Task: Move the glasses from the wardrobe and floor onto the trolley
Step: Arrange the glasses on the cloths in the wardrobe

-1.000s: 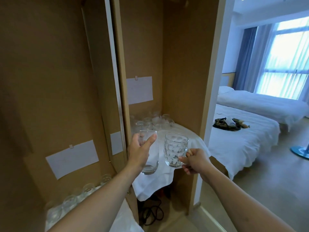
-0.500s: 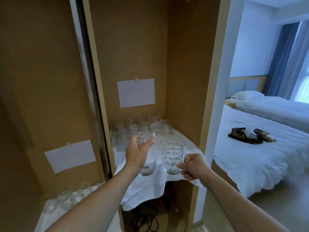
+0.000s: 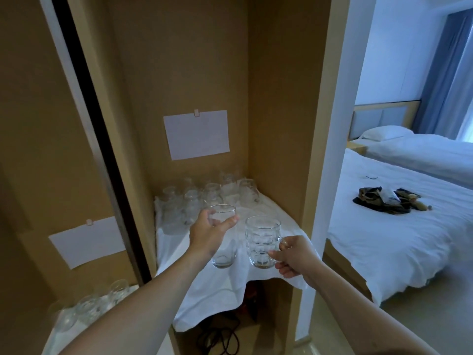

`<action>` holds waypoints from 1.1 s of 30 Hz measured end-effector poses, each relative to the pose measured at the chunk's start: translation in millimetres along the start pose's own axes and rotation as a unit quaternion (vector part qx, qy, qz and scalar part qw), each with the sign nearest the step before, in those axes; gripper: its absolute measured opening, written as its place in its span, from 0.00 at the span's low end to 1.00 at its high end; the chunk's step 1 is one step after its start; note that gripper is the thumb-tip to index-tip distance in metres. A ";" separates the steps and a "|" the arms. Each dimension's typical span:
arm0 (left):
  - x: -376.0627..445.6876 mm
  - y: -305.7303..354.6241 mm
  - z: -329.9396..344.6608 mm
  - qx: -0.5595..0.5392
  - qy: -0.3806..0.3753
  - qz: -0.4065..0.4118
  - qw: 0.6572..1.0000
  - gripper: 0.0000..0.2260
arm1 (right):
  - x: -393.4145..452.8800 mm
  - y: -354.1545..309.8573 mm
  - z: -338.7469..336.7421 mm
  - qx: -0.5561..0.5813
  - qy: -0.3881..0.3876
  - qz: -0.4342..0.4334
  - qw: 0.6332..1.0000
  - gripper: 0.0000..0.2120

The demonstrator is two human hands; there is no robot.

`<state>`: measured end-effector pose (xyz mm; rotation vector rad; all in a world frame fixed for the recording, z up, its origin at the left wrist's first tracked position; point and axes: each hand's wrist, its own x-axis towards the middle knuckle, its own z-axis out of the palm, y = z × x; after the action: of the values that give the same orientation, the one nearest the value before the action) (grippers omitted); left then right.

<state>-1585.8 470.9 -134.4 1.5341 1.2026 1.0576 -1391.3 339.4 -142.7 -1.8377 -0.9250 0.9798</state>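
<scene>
My left hand (image 3: 207, 233) grips a plain clear tumbler (image 3: 224, 254) around its upper part. My right hand (image 3: 294, 256) holds a dimpled glass mug (image 3: 261, 242) by its handle. Both glasses are upright, side by side, just above the white cloth (image 3: 230, 285) that covers the wardrobe shelf. Several more clear glasses (image 3: 204, 198) stand at the back of that shelf. Further glasses (image 3: 89, 308) show at the lower left, on another white cloth. No trolley is in view.
The wardrobe's sliding door edge (image 3: 97, 149) stands to the left of the shelf. White paper sheets (image 3: 196, 134) are clipped to the wardrobe panels. Black cables (image 3: 220, 336) lie under the shelf. Right of the wardrobe's side post, a white bed (image 3: 396, 239) carries dark items (image 3: 386, 201).
The view has swung left and closer to the wardrobe. Both hands with their glasses have moved lower, nearer to the cloth-covered shelf.
</scene>
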 end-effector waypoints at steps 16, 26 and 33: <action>161.4 -69.4 49.8 0.028 -0.014 -0.036 0.999 0.33 | 156.8 -5.3 16.5 -0.001 0.054 0.032 0.998 0.15; 205.8 -126.1 44.7 -0.026 0.002 -0.036 0.999 0.34 | 234.5 11.9 55.1 0.048 0.067 0.027 0.996 0.23; 192.4 -137.1 58.1 0.004 0.020 0.008 1.000 0.40 | 254.0 24.7 55.6 0.002 -0.074 -0.019 0.997 0.21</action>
<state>-1528.6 669.8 -262.3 1.5373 1.2243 1.1015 -1327.5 568.3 -251.2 -1.7573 -1.0421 1.1052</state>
